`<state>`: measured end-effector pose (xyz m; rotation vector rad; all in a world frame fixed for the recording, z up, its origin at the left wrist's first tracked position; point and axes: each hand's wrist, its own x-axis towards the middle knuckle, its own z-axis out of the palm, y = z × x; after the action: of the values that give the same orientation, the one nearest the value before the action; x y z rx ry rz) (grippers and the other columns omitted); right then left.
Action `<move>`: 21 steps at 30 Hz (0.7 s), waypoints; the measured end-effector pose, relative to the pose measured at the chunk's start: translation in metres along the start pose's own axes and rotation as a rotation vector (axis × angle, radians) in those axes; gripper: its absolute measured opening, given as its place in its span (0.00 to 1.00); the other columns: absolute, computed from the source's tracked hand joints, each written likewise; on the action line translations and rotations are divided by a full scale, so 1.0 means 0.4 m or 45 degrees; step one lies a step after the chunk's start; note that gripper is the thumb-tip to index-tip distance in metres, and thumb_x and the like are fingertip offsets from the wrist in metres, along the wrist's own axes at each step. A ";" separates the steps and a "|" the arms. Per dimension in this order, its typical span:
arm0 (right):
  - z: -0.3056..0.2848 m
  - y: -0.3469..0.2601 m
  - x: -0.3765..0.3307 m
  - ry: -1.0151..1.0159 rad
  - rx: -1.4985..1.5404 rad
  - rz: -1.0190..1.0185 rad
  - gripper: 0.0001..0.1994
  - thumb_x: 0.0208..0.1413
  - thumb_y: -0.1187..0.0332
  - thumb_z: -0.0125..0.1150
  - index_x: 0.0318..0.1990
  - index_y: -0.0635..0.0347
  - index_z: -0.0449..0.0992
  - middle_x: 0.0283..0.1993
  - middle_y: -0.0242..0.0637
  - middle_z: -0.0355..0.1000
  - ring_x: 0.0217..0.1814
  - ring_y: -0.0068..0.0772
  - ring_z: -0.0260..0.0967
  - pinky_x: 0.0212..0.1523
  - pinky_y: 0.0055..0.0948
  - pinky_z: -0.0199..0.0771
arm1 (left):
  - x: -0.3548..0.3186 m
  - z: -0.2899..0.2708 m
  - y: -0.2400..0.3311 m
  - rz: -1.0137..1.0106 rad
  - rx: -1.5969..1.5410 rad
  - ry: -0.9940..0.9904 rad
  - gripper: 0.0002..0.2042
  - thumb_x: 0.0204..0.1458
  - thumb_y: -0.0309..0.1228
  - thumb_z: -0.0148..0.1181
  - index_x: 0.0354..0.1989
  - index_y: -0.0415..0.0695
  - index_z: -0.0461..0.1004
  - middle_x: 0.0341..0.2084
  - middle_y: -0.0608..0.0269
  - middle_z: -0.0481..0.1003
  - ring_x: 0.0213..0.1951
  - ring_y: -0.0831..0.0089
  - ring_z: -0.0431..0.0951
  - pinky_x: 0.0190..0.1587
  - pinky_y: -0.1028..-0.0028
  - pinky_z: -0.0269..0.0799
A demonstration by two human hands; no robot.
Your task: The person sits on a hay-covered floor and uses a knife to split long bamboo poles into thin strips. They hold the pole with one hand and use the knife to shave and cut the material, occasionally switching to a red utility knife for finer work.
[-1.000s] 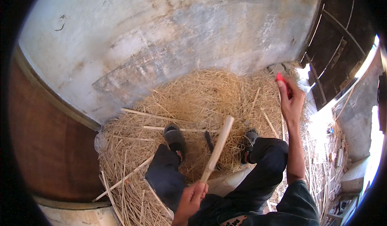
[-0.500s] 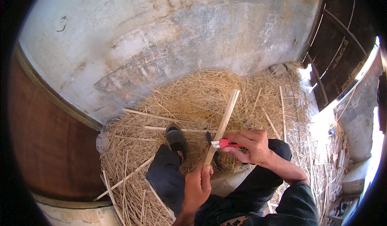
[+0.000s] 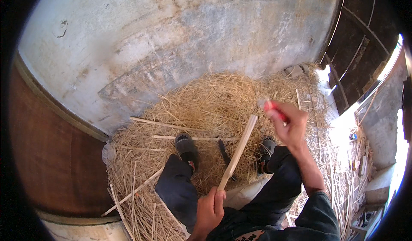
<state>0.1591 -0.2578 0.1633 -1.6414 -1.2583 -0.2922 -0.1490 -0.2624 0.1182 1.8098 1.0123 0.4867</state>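
- A seated person's left hand (image 3: 209,210) was closed around the lower end of a pale wooden stick (image 3: 238,151), gripping it low in the frame between the knees.
- The stick rose at a slant from that fist, up and to the right, its squared top end stopping just beside the right hand (image 3: 288,123) without touching it.
- The right hand was raised above the right knee, fingers wrapped tight on a red-handled tool (image 3: 274,110) (blurred, so its blade or tip could not be made out).
- Both legs, in dark trousers (image 3: 180,189), stretched forward, with the feet in dark grey sandals (image 3: 186,145) planted on a heap of straw (image 3: 206,103).
- A dark, narrow blade-like object (image 3: 225,151) lay on the straw between the two feet, behind the stick.
- Several longer pale strips (image 3: 171,125) lay across the straw ahead of the left foot, and more littered the ground at right.
- A weathered, stained concrete wall (image 3: 171,39) backed the straw pile, with a dark timber door (image 3: 360,47) at upper right.
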 end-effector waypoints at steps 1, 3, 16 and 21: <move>-0.015 0.015 0.018 0.054 -0.051 0.050 0.10 0.54 0.66 0.70 0.43 0.57 0.85 0.33 0.43 0.82 0.27 0.30 0.79 0.26 0.28 0.75 | -0.009 -0.003 -0.009 0.009 -0.010 0.013 0.12 0.67 0.31 0.47 0.32 0.39 0.70 0.14 0.59 0.65 0.16 0.67 0.68 0.21 0.68 0.60; -0.042 0.039 0.045 0.156 -0.146 0.150 0.10 0.54 0.66 0.70 0.43 0.59 0.85 0.34 0.44 0.82 0.27 0.29 0.79 0.26 0.28 0.76 | -0.023 -0.010 -0.021 0.019 -0.028 0.045 0.14 0.68 0.32 0.45 0.32 0.39 0.71 0.15 0.65 0.63 0.17 0.81 0.62 0.21 0.74 0.56; 0.058 -0.079 -0.127 -0.451 0.116 -0.334 0.15 0.49 0.56 0.74 0.42 0.50 0.84 0.24 0.29 0.74 0.19 0.33 0.73 0.19 0.31 0.70 | 0.065 0.010 0.034 0.119 0.104 0.230 0.07 0.65 0.28 0.51 0.39 0.38 0.73 0.25 0.52 0.78 0.25 0.54 0.80 0.27 0.65 0.72; 0.062 -0.073 -0.120 -0.400 0.070 -0.347 0.15 0.48 0.56 0.75 0.42 0.51 0.84 0.24 0.28 0.74 0.18 0.31 0.72 0.18 0.29 0.69 | 0.070 0.028 0.018 0.202 0.125 0.289 0.06 0.65 0.27 0.52 0.38 0.37 0.72 0.25 0.52 0.78 0.27 0.53 0.81 0.27 0.63 0.73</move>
<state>0.1056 -0.2674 0.1349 -1.5072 -1.7177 -0.1662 -0.1220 -0.2472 0.1167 1.9643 1.0648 0.7650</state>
